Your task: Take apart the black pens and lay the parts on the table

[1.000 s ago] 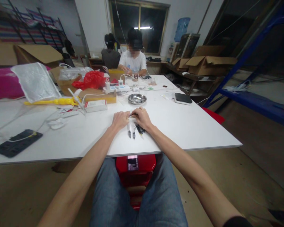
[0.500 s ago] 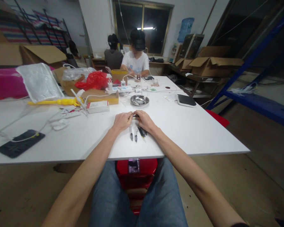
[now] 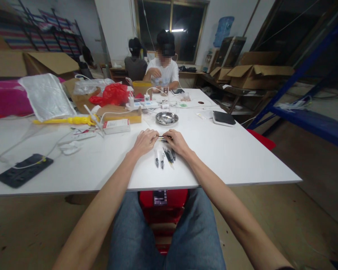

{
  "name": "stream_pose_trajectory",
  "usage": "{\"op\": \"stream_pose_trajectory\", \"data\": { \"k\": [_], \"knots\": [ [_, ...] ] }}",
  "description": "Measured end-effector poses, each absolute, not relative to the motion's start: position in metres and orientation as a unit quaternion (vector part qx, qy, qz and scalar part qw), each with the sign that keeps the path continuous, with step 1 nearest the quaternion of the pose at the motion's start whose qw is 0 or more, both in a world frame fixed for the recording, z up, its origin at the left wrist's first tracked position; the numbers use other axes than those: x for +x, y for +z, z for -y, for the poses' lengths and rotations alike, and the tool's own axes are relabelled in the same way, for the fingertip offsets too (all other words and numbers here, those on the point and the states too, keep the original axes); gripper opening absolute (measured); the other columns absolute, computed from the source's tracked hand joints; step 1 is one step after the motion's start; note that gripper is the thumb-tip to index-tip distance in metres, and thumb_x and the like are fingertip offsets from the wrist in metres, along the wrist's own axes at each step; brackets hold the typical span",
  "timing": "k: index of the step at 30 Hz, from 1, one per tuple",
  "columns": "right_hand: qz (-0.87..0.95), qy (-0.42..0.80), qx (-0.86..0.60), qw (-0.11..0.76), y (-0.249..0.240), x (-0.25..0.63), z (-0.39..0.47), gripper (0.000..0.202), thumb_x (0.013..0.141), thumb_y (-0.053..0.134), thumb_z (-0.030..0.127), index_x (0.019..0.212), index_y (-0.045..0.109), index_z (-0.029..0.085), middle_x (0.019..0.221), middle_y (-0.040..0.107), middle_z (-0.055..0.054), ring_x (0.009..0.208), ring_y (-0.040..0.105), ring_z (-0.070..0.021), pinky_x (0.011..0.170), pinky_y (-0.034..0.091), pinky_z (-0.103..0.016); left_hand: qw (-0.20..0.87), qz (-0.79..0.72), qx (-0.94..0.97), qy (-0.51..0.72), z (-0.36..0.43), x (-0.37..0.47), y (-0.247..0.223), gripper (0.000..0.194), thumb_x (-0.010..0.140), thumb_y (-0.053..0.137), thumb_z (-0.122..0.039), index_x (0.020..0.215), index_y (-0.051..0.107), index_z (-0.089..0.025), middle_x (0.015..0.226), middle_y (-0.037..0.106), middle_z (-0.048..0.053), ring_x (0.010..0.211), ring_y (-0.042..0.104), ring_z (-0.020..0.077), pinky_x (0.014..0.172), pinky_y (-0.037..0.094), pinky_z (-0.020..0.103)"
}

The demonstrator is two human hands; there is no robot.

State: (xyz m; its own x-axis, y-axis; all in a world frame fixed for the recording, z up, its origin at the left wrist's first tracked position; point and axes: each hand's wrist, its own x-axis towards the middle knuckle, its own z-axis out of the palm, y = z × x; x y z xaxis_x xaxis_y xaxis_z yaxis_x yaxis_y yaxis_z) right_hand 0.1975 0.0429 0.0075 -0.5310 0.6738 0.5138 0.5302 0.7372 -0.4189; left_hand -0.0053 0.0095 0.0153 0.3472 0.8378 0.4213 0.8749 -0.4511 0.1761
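My left hand and my right hand are close together above the white table, fingers pinched at either end of a thin dark pen part. Whether it is a refill or part of a barrel is too small to tell. More thin pieces with a yellowish tint lie just under the fingers, partly hidden. Nearer to me are clear pen barrels with dark tips and several black pen parts. A shiny round metal dish with small items inside stands beyond my hands.
To the left are a white box, a yellow tool-like object, cables, a red plastic bag and a dark phone-like slab. A black-topped device lies at right. Another person sits across the table.
My hands have drawn slightly apart, showing more of the thin dark pen part between them and of the black parts below. The person opposite has raised a hand.
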Motion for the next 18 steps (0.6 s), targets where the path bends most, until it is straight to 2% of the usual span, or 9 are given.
{"op": "stream_pose_trajectory", "data": {
  "k": [7,11,18],
  "knots": [
    [0.859,0.147,-0.343,0.352,0.007,0.195,-0.04,0.016,0.094,0.056,0.014,0.097,0.072,0.015,0.093,0.071,-0.009,0.084,0.061,-0.0181,0.082,0.046,-0.03,0.054,0.503,-0.839,-0.201,-0.008,-0.005,0.014,0.03,0.105,0.037,-0.04,0.107,0.063,-0.023,0.102,0.071,0.006,0.1,0.057,0.0237,0.086,0.037,0.037],
    [0.848,0.159,-0.347,0.368,0.008,0.199,-0.042,0.016,0.093,0.056,0.014,0.094,0.072,0.015,0.094,0.073,-0.009,0.086,0.064,-0.0191,0.083,0.048,-0.031,0.054,0.523,-0.823,-0.216,-0.009,-0.009,0.015,0.032,0.105,0.036,-0.038,0.102,0.064,-0.024,0.098,0.071,0.007,0.101,0.056,0.0252,0.087,0.035,0.039],
    [0.777,0.179,-0.388,0.461,0.008,0.219,-0.056,0.014,0.088,0.057,0.02,0.085,0.07,0.016,0.086,0.072,-0.006,0.079,0.062,-0.019,0.079,0.046,-0.031,0.059,0.556,-0.783,-0.275,-0.012,-0.024,0.014,0.03,0.104,0.036,-0.036,0.099,0.064,-0.023,0.101,0.071,0.007,0.101,0.055,0.026,0.087,0.035,0.039]
  ]
}}
